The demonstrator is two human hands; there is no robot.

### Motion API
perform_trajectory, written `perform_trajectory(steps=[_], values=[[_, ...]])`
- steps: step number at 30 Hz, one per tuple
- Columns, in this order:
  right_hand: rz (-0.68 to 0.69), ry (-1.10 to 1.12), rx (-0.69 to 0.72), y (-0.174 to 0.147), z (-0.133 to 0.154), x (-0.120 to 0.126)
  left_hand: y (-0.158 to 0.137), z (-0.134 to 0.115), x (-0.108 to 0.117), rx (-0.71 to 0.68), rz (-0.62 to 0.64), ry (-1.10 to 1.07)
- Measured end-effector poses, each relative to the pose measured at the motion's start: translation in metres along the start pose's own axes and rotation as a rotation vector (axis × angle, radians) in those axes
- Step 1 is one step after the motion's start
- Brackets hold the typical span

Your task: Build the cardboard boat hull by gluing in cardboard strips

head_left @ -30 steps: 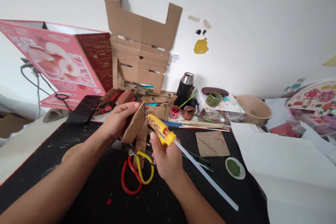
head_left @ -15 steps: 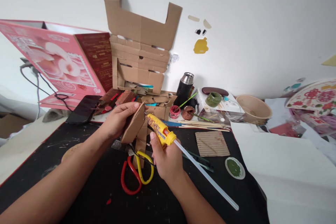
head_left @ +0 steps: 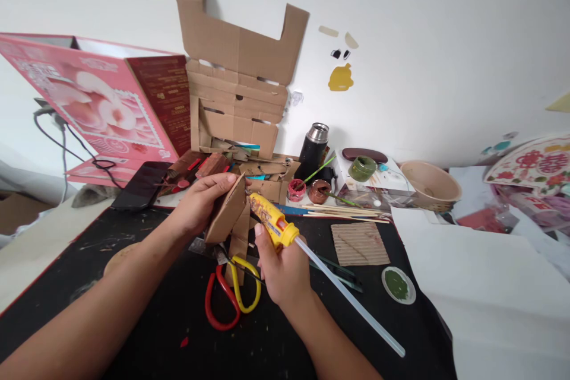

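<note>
My left hand (head_left: 207, 199) grips a folded piece of brown cardboard (head_left: 228, 214), tilted up above the table; some of its fingers are hidden behind it. My right hand (head_left: 285, 267) is wrapped round a yellow hot glue gun (head_left: 269, 219) with stained sides. Its nozzle end is close to the cardboard's right edge; whether they touch I cannot tell. A long clear glue stick (head_left: 351, 297) sticks out of the gun's back. Below the hands lie scissors (head_left: 222, 300) with one red and one yellow handle loop, beside a cardboard strip (head_left: 239, 237).
Behind the hands are cardboard scraps (head_left: 262, 166), a black flask (head_left: 313, 151), paint jars (head_left: 296, 190) and thin wooden sticks (head_left: 342, 211). To the right lie corrugated card (head_left: 360, 244) and a lid with green paint (head_left: 398, 285). A phone (head_left: 141, 186) and a pink box (head_left: 102, 107) are at left.
</note>
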State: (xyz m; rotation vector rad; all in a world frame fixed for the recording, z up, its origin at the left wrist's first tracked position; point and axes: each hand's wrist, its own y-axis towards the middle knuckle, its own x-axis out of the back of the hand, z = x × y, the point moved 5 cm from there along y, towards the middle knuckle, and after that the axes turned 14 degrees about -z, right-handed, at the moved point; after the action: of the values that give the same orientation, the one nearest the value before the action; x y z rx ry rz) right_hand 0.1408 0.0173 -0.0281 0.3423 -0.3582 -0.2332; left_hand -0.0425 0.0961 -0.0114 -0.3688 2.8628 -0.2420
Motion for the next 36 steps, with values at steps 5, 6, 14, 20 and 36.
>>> perform_trajectory(steps=[5, 6, 14, 20, 36], values=[[-0.003, 0.031, -0.055, -0.0009, -0.0023, -0.0002, 0.0012, 0.001, 0.0005, -0.007, 0.007, 0.011], [-0.001, 0.029, -0.056, -0.001, -0.0023, -0.0004, 0.0011, 0.0011, 0.0004, -0.007, 0.01, 0.01], [-0.001, 0.037, -0.058, -0.0004, -0.0025, -0.0004, -0.0003, -0.0005, -0.0005, -0.008, 0.005, 0.013], [-0.006, 0.04, -0.054, -0.0005, -0.0021, -0.0004, -0.001, -0.0006, 0.0002, -0.01, 0.006, 0.011], [0.0, 0.049, -0.071, 0.0001, -0.0001, 0.0001, -0.0032, -0.0048, -0.001, -0.017, -0.027, 0.01]])
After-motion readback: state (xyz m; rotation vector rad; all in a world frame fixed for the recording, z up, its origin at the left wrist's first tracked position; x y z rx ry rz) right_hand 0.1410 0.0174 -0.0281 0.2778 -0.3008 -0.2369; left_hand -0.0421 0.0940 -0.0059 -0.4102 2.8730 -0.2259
